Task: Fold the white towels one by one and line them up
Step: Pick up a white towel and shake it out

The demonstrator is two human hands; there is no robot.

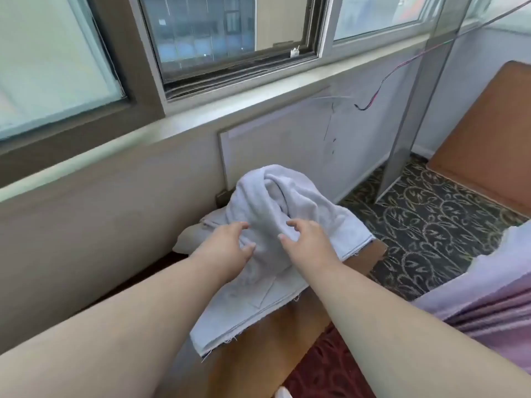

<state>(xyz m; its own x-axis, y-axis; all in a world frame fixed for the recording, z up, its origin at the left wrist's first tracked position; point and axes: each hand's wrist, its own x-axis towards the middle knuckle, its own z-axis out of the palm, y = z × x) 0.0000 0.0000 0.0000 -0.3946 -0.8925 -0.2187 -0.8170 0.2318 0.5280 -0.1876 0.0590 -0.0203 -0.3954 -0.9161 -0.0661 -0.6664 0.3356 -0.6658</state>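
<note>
Both hands are reaching onto a crumpled white towel (267, 225) that's lying heaped on a brown surface (370, 254) below the window sill (201, 122), w/ its frayed edge hanging toward the camera. Left hand (227, 245) is resting on the cloth, fingers spread & loosely bent, gripping nothing; right hand (307, 239) is doing likewise just beside it, fingertips touching the folds, no pinch visible.

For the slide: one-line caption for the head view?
Both bare hands, left hand and right hand, reach onto a crumpled white cloth towel below the window sill.
</note>
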